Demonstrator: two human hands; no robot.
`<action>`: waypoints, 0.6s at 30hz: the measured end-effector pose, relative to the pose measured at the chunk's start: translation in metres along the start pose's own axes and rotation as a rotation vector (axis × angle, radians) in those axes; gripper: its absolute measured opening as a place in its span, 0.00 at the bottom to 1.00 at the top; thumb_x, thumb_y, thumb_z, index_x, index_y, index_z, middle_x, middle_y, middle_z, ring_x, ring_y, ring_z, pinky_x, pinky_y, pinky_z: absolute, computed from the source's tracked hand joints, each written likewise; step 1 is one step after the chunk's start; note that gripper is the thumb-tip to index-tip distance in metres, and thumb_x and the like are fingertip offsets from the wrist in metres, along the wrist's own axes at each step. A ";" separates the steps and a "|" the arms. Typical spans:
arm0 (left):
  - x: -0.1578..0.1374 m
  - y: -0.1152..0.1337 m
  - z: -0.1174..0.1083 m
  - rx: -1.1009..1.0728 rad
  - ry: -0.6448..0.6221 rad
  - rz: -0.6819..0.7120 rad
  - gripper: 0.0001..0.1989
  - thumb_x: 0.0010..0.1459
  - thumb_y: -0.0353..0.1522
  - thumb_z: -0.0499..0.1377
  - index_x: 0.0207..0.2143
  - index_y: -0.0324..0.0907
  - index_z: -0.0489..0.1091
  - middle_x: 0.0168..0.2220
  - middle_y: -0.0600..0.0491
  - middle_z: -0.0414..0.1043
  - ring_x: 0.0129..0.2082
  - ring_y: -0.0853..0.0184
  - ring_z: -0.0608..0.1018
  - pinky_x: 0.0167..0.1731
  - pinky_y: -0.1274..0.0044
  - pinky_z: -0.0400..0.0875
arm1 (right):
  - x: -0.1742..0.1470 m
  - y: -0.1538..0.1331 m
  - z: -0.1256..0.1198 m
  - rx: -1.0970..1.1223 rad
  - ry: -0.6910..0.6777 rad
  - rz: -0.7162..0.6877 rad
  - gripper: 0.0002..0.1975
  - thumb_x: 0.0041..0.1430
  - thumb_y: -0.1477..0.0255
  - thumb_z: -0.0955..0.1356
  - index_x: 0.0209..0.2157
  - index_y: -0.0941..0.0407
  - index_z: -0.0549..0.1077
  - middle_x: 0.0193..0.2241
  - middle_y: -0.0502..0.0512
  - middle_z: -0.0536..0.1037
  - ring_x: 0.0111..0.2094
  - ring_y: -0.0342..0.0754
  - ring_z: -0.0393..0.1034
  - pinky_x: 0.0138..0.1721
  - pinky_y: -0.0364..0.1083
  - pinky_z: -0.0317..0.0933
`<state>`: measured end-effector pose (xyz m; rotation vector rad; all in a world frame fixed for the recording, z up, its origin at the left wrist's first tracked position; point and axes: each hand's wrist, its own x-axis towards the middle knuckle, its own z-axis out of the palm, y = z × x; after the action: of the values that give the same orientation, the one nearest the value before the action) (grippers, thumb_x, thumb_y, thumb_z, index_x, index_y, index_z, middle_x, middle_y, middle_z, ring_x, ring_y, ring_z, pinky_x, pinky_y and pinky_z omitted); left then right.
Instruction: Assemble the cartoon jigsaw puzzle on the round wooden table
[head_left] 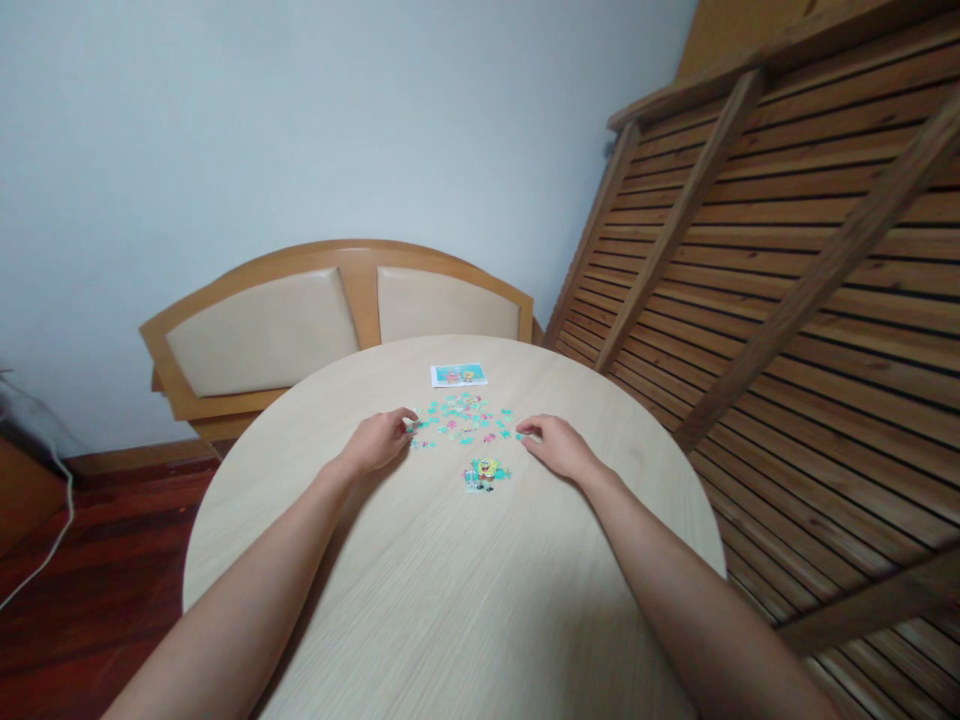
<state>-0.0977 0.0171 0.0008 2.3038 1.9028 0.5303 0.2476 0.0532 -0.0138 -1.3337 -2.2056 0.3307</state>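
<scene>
Many small jigsaw pieces (466, 408), mostly teal with some pink and yellow, lie scattered on the table. Nearer to me is a joined part of the puzzle (486, 475), showing a yellow square cartoon figure. My left hand (381, 440) rests at the left edge of the loose pieces, fingers curved and apart, fingertips beside a few of them. On the opposite side my right hand (556, 445) has its fingers bent and apart, with a small teal piece (520, 436) at the fingertips. Whether either hand touches a piece is too small to tell.
A picture card (459, 375) with cartoon figures lies beyond the pieces. The round pale wooden table (420, 590) stands before a headboard (262, 330) with cream panels. At the right leans a slatted wooden frame (750, 260). A white cable (69, 490) hangs at the left.
</scene>
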 end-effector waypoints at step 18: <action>-0.011 0.062 0.015 -0.102 0.068 0.170 0.15 0.64 0.38 0.54 0.44 0.44 0.78 0.41 0.47 0.80 0.44 0.58 0.78 0.45 0.71 0.70 | -0.009 -0.044 0.007 0.163 -0.217 -0.465 0.16 0.59 0.61 0.72 0.46 0.52 0.79 0.46 0.57 0.78 0.51 0.51 0.70 0.56 0.51 0.61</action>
<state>-0.0369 -0.0044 0.0036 2.4233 1.6733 0.7152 0.2145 0.0247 -0.0019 -0.6961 -2.5208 0.4803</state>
